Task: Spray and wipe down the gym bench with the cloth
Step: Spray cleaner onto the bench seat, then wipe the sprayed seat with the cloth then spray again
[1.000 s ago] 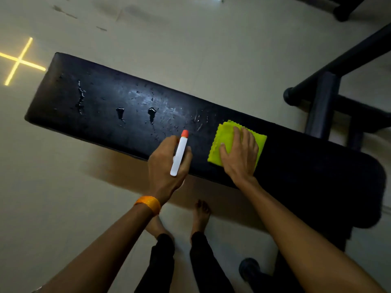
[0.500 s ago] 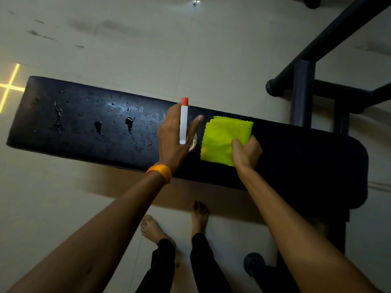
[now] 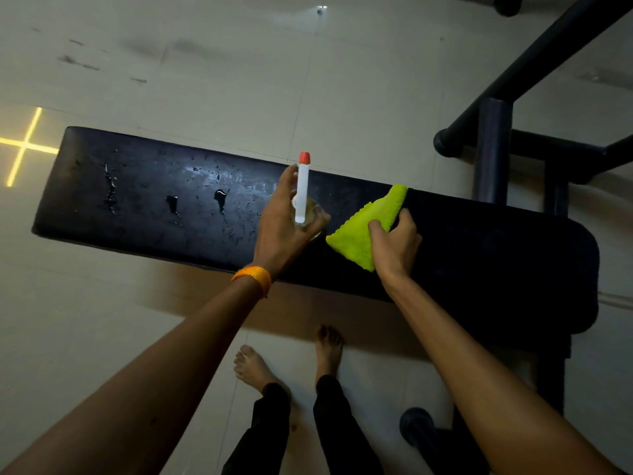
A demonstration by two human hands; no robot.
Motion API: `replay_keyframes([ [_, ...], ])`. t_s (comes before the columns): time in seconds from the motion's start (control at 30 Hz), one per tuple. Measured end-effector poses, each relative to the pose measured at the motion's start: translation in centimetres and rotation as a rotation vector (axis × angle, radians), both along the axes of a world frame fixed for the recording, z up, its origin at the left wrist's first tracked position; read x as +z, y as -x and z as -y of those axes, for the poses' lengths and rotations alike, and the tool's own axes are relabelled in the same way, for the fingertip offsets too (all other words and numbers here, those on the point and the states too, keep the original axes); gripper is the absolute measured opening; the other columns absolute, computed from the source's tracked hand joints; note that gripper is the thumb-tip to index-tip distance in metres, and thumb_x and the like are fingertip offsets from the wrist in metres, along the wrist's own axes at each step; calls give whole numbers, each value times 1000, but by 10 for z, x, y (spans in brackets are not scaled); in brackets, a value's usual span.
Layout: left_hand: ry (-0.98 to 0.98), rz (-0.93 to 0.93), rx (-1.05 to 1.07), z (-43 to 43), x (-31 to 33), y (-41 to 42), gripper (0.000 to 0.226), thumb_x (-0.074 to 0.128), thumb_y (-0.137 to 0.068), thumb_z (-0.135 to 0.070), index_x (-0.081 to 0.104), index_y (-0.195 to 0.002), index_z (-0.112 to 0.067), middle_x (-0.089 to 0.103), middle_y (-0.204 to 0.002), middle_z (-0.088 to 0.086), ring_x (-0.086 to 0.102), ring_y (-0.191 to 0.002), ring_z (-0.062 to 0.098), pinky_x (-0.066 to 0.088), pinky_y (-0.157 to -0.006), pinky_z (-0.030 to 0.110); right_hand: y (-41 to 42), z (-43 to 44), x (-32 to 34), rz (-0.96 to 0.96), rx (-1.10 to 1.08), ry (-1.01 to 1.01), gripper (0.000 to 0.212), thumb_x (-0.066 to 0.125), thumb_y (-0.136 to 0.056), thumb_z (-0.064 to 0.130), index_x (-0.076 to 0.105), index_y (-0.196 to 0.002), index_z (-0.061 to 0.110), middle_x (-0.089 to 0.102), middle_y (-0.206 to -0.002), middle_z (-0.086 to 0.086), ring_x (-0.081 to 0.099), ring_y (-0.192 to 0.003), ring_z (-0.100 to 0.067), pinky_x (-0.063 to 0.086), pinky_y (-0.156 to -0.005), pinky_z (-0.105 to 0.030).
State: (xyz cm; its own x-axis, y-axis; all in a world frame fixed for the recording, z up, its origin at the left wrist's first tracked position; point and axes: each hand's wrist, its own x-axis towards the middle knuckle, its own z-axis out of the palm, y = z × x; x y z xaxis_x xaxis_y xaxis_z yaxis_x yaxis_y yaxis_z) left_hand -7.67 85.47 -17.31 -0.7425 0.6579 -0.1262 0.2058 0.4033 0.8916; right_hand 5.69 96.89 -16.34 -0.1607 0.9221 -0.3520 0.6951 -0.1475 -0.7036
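Head: left hand [image 3: 284, 231] grips clear spray bottle [image 3: 302, 190], contents unclear; right hand [image 3: 395, 246] pinches cloth [image 3: 356, 234] over bench [image 3: 154, 207].

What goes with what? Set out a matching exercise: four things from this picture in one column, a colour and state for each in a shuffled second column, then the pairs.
Column one
1. cloth
2. wristband
3. bench
4. spray bottle

Column two
A. orange, round a wrist
B. black, with wet drops on it
C. white with a red tip, held in the left hand
D. yellow-green, gripped by the right hand

Pairs: 1-D, 2-A, 3-B, 4-C
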Motion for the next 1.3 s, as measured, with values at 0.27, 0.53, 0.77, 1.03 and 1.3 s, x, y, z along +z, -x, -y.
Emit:
replay_keyframes([
  [0.27,105,-224,-172,82,14,-26,39,65,-74,-20,56,-111,-10,55,-108,4,53,-97,19,50,-81,40,17,35,32,-81,3,161,16,69,-83,19,58,-88,7,62,-84,-7,58,-83,-28,43,-67,-34],
  [0.53,89,-151,-272,146,27,-5,19,58,-82,-24,63,-97,-13,68,-92,2,64,-86,26,49,-73,39,54,102,47,-275,-21,554,4,70,-86,13,66,-86,11,68,-88,-13,65,-77,-23,52,-64,-29],
  [0.77,15,132,-26,198,48,51,22,83,-81,-28,67,-86,-15,68,-72,-5,58,-64,4,47,-60,22,94,183,57,-604,24,777,56,70,-90,9,41,-138,12,73,-103,-10,70,-86,-18,59,-72,-24],
  [1.03,-50,503,-201,229,62,111,29,77,-86,-8,75,-114,-14,77,-106,5,71,-93,10,57,-88,29,144,214,65,-550,96,688,3,69,-92,11,67,-94,10,70,-95,-19,66,-80,-24,54,-74,-33],
  [1.3,-28,542,-63,224,48,159,27,63,-92,5,75,-99,-18,77,-89,1,71,-81,13,61,-74,32,169,207,41,-648,12,753,28,63,-88,-10,59,-103,14,70,-94,-11,69,-81,-19,58,-72,-30],
])
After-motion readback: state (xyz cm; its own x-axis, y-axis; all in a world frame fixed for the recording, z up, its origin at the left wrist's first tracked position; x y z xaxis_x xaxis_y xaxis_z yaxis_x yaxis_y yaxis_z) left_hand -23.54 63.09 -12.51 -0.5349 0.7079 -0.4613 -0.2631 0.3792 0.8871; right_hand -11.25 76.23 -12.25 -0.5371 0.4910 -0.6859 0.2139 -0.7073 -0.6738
